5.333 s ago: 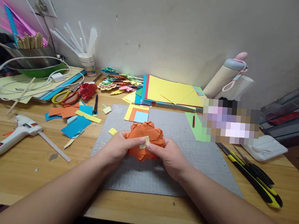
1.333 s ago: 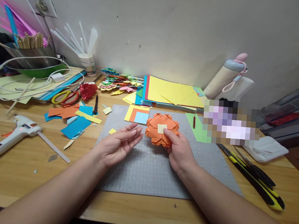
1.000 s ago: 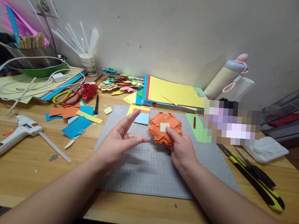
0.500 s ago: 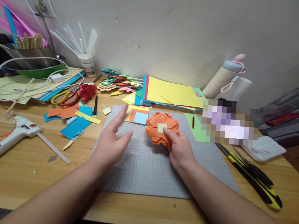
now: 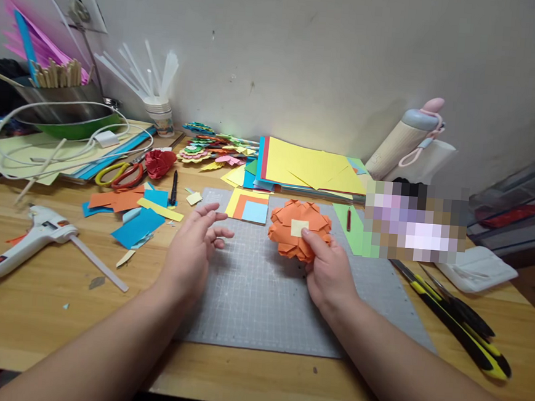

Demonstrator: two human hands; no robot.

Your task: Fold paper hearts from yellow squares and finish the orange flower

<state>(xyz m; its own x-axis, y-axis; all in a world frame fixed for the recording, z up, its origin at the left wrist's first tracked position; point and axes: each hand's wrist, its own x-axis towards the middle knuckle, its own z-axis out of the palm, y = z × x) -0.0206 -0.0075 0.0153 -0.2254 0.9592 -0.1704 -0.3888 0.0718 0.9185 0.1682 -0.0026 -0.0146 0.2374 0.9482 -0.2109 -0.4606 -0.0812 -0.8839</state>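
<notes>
left hand (image 5: 187, 257), fingers (image 5: 207, 209) loosely curled, right hand (image 5: 332, 268) pinching, thumb (image 5: 315, 241) uppermost, bare forearms (image 5: 113, 332) angled inward

One left hand (image 5: 189, 256) plus one right hand (image 5: 332, 270), so two hands total. One orange paper flower (image 5: 289, 216) with one pale square (image 5: 298, 228) on it. Then singles all round: one cutting mat (image 5: 249, 310), one glue gun (image 5: 17, 252), one bottle (image 5: 399, 143), one black pen (image 5: 174, 188), one metal bowl (image 5: 72, 94), one yellow-and-black cutter (image 5: 456, 326). Good luck with the rest tho: the wooden sticks (image 5: 64, 74), clear sticks (image 5: 168, 75) and piled paper flowers (image 5: 211, 148) overlap too much to count.
</notes>
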